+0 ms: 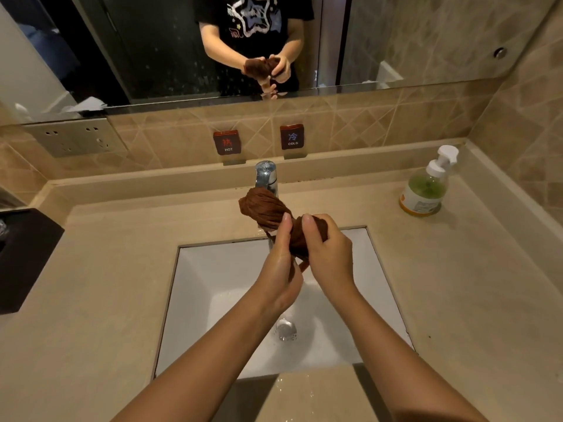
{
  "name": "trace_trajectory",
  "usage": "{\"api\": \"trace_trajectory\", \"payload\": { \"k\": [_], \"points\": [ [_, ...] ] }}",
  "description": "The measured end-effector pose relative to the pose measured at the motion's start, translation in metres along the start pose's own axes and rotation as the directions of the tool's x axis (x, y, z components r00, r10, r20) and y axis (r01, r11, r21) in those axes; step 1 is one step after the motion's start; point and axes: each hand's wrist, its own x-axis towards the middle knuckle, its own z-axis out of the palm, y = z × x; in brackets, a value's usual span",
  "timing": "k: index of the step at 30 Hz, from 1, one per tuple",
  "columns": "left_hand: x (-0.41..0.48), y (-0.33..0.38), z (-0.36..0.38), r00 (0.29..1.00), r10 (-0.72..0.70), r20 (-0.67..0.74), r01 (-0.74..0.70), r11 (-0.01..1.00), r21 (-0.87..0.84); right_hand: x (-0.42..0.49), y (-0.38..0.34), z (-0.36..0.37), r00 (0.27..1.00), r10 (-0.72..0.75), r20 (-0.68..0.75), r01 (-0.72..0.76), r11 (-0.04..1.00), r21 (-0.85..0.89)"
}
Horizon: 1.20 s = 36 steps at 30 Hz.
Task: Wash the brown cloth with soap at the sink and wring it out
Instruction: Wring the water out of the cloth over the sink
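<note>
head: brown cloth (265,207) partly hides faucet (265,175); soap bottle (425,187) right on counter (106,284).

cloth (268,208) above sink (198,269) | faucet (266,175) behind | soap bottle (425,187) right

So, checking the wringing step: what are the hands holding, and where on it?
Both grip the twisted brown cloth above the sink: left hand round its middle, right hand round the near end.

One cloth (264,207), one soap bottle (424,190), two hands (281,269) (330,254)
</note>
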Motion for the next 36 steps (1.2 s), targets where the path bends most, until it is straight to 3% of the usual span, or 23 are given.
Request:
{"api": "trace_trajectory", "payload": {
  "k": [3,5,11,14,17,20,21,22,24,26,29,32,36],
  "points": [
    [-0.003,0.005,-0.010,0.996,-0.035,0.085,0.033,0.999,0.025,0.010,0.000,-0.005,0.999,0.034,-0.011,-0.034,0.999,0.043],
    [-0.006,0.011,-0.025,0.982,-0.092,0.162,0.101,0.994,-0.046,0.017,0.000,-0.014,1.000,0.005,0.026,-0.007,0.998,0.060],
    [-0.012,0.025,-0.042,0.874,-0.319,0.367,0.423,0.871,-0.251,0.030,-0.009,-0.035,0.930,-0.182,0.320,0.129,0.975,0.182],
    [-0.006,0.032,-0.032,0.862,-0.422,0.279,0.424,0.904,0.058,0.035,-0.014,-0.042,0.813,-0.288,0.505,0.242,0.958,0.156],
    [-0.001,0.041,-0.024,0.622,-0.637,0.455,0.506,0.770,0.388,0.042,-0.015,-0.049,0.724,-0.361,0.588,0.406,0.912,0.061],
    [-0.002,0.046,-0.020,0.516,-0.718,0.467,0.420,0.687,0.593,0.049,-0.013,-0.054,0.736,-0.361,0.573,0.451,0.893,-0.016],
    [-0.004,0.045,-0.015,0.535,-0.741,0.406,0.404,0.646,0.647,0.049,-0.012,-0.054,0.732,-0.330,0.597,0.469,0.879,-0.090],
    [-0.006,0.042,-0.010,0.604,-0.731,0.318,0.368,0.609,0.703,0.048,-0.010,-0.054,0.716,-0.275,0.642,0.493,0.850,-0.186],
    [-0.006,0.029,-0.007,0.804,-0.585,0.108,0.233,0.477,0.848,0.043,-0.004,-0.051,0.688,-0.156,0.709,0.557,0.740,-0.378],
    [-0.006,0.015,-0.008,0.919,-0.394,0.002,0.142,0.336,0.931,0.038,0.004,-0.045,0.704,-0.123,0.700,0.576,0.675,-0.461],
    [-0.004,-0.002,-0.012,0.979,-0.199,-0.049,0.089,0.200,0.976,0.036,0.018,-0.035,0.756,-0.116,0.644,0.504,0.731,-0.460],
    [-0.002,-0.015,-0.017,0.998,-0.045,-0.048,0.050,0.036,0.998,0.036,0.035,-0.020,0.806,0.070,0.588,0.350,0.745,-0.568],
    [0.000,-0.029,-0.029,0.997,-0.019,-0.078,0.076,-0.056,0.995,0.034,0.053,-0.003,0.792,0.249,0.557,0.231,0.723,-0.652]
  ]
}}
